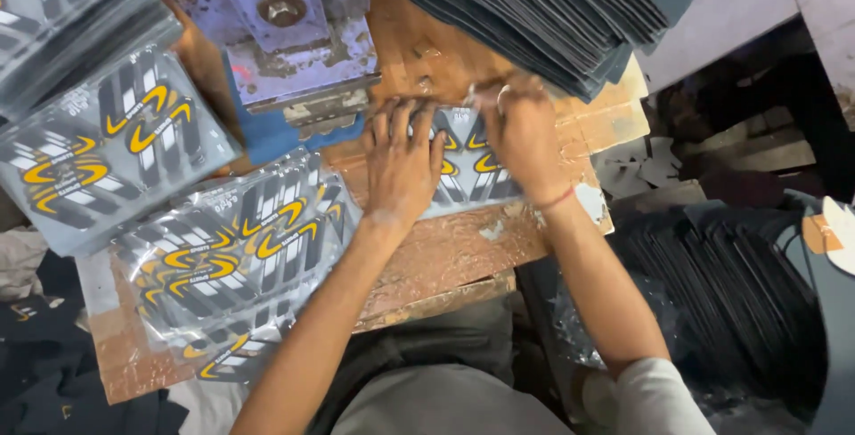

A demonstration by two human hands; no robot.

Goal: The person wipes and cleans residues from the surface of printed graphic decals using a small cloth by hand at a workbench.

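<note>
1. The left hand (403, 163) presses flat, fingers spread, on the printed sheet (463, 168) just below the metal press (298, 39).
2. The right hand (521, 137) covers the sheet's right part; its grip is unclear.
3. The dark stack (534, 12) above is cut off.

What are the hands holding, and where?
Both hands press one printed sheet flat on the wooden board: left hand on its left part, right hand on its upper right.

ahead: press block (303, 43) blocks | right: dark sheet stack (543, 16) overhangs | near bench edge (445, 261): seemingly free
</note>
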